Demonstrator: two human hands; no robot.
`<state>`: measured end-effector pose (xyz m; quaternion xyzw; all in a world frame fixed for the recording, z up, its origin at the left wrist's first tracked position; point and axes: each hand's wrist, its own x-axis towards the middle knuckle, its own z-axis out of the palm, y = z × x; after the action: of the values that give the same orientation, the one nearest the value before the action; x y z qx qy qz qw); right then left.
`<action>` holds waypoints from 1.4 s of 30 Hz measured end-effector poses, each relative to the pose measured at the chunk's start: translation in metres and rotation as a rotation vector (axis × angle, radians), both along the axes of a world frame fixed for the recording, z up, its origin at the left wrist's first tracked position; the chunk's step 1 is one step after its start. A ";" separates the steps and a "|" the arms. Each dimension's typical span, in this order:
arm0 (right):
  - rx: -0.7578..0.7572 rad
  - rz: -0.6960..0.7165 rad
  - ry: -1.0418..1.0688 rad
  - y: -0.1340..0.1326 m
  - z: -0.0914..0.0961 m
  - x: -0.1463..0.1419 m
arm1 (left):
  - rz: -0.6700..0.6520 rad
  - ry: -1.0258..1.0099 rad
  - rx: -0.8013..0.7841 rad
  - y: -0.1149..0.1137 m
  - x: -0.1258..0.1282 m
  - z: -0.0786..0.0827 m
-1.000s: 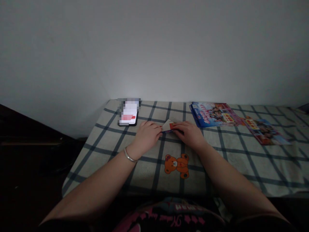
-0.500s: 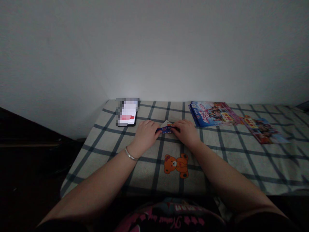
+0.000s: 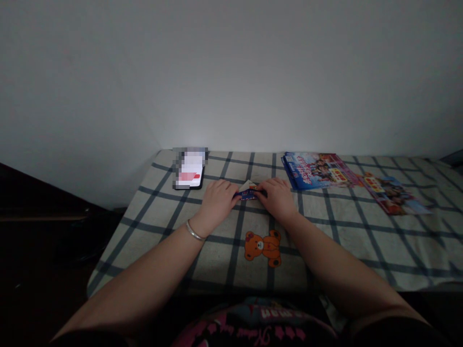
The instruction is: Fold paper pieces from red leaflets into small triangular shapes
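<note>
A small folded paper [image 3: 248, 193], blue with print on its front and a pale pointed flap at the back, lies between my hands on the checked cloth. My left hand [image 3: 219, 197] pinches its left end between thumb and fingers. At the right end, my right hand [image 3: 277, 196] grips the paper the same way, with the fingertips partly hidden behind it. A silver bracelet [image 3: 195, 231] circles my left wrist.
A phone [image 3: 190, 168] with a lit screen lies at the back left. Glossy printed leaflets [image 3: 314, 169] are stacked at the back right, and another leaflet [image 3: 396, 193] overlaps them. An orange bear picture [image 3: 263, 247] decorates the tablecloth [image 3: 159, 270]. A pale wall [image 3: 246, 77] stands behind.
Both hands keep their hold on the folded paper, and the right fingers have shifted very slightly. The whole view has drifted a little.
</note>
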<state>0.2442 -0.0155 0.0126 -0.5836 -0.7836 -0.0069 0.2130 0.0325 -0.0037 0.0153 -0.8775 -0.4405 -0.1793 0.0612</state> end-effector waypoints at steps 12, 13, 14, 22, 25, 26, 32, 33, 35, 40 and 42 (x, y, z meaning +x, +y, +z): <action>0.021 -0.035 0.005 0.002 0.000 0.001 | -0.029 -0.025 -0.022 0.003 0.001 -0.006; 0.019 -0.036 0.007 0.002 0.000 0.002 | -0.040 -0.033 -0.017 0.003 0.000 -0.007; 0.016 -0.036 0.010 0.002 0.000 0.002 | -0.050 -0.048 -0.009 0.004 0.000 -0.007; -0.007 -0.041 0.028 0.004 0.001 0.002 | -0.187 -0.018 0.083 0.000 -0.001 -0.001; -0.005 -0.039 0.040 0.005 0.000 0.002 | -0.250 0.013 0.092 -0.002 0.001 0.000; -0.003 -0.039 0.042 0.005 -0.001 0.003 | -0.262 0.021 0.092 -0.002 0.001 0.000; 0.001 -0.045 0.036 0.006 -0.002 0.002 | -0.264 0.074 0.083 -0.007 0.005 -0.001; 0.002 -0.043 0.039 0.006 -0.002 0.002 | -0.261 0.078 0.082 -0.007 0.006 0.000; 0.003 -0.040 0.041 0.006 -0.002 0.001 | -0.257 0.083 0.071 -0.008 0.006 0.000; 0.002 -0.039 0.015 0.007 -0.003 0.002 | -0.259 0.096 0.048 -0.010 0.006 0.002; 0.001 -0.036 0.001 0.007 -0.003 0.002 | -0.253 0.099 0.045 -0.011 0.006 0.002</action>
<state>0.2464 -0.0084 0.0093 -0.5976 -0.7727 -0.0108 0.2137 0.0381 -0.0145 0.0178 -0.9322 -0.3186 -0.1520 0.0794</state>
